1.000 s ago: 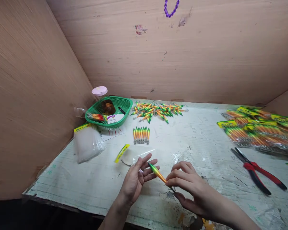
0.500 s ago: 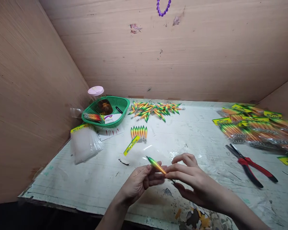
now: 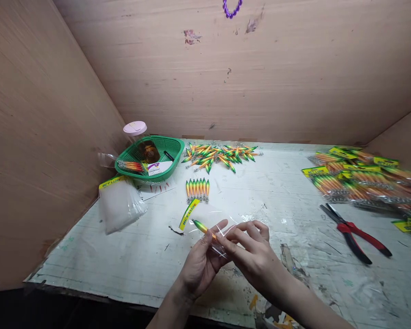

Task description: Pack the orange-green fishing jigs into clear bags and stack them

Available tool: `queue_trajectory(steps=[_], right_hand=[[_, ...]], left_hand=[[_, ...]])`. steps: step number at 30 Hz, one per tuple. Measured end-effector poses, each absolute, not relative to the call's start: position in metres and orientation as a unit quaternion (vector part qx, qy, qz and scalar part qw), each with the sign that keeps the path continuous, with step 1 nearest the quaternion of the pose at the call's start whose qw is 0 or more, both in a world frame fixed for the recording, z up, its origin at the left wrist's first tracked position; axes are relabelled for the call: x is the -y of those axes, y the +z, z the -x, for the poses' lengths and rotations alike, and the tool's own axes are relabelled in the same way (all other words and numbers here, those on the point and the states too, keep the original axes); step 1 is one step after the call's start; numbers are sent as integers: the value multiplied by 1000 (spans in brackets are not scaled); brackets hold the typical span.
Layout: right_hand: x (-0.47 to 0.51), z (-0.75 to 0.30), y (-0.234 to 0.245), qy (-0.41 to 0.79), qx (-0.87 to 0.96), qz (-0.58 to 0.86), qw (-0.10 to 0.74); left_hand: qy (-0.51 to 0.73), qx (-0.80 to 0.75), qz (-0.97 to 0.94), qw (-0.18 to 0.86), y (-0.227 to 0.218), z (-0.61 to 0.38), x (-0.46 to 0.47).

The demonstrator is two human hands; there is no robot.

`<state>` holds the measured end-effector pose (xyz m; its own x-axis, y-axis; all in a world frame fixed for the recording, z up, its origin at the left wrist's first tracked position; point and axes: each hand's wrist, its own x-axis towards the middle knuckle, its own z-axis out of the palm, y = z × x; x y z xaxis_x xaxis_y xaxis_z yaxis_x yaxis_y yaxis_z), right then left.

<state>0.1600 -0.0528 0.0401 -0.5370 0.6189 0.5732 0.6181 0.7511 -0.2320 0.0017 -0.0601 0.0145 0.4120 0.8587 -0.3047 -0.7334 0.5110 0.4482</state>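
Low in the middle of the view, my left hand (image 3: pixel 200 265) pinches the mouth of a clear plastic bag (image 3: pixel 212 224) with a yellow header. A green and orange fishing lure (image 3: pixel 202 227) lies partly inside that bag. My right hand (image 3: pixel 250 251) meets the left one, its fingers closed on the lure's near end at the bag's mouth. A neat row of several lures (image 3: pixel 197 188) lies just beyond, and a loose pile of lures (image 3: pixel 221 155) sits farther back.
A green basket (image 3: pixel 173 145) with odds and ends stands at the back left, a stack of empty bags (image 3: pixel 119 205) beside it. Filled lure packets (image 3: pixel 359 183) are heaped at the right, with red-handled pliers (image 3: pixel 356 233) in front. Plywood walls close off the left and back.
The lure has moved left and away, from between my hands into the bag's mouth. My hands have come together, and the bag now lifts off the table in my left fingers.
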Motion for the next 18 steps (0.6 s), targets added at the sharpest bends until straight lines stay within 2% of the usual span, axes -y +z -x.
queue_trajectory(steps=[4, 7, 9, 11, 15, 18], right_hand=[[59, -148, 48, -16, 877, 341, 340], [47, -148, 63, 39, 875, 301, 378], [23, -148, 64, 78, 847, 335, 406], [-11, -145, 52, 96, 821, 412, 383], [-76, -124, 1, 125, 836, 441, 302], [-92, -114, -27, 140, 838, 448, 278]], left_hand=[[504, -193, -66, 839, 6, -2, 63], [535, -159, -38, 829, 0, 11, 62], [558, -155, -30, 815, -2, 23, 62], [575, -161, -23, 802, -1, 33, 61], [593, -198, -5, 780, 7, 42, 61], [600, -244, 33, 761, 15, 41, 60]])
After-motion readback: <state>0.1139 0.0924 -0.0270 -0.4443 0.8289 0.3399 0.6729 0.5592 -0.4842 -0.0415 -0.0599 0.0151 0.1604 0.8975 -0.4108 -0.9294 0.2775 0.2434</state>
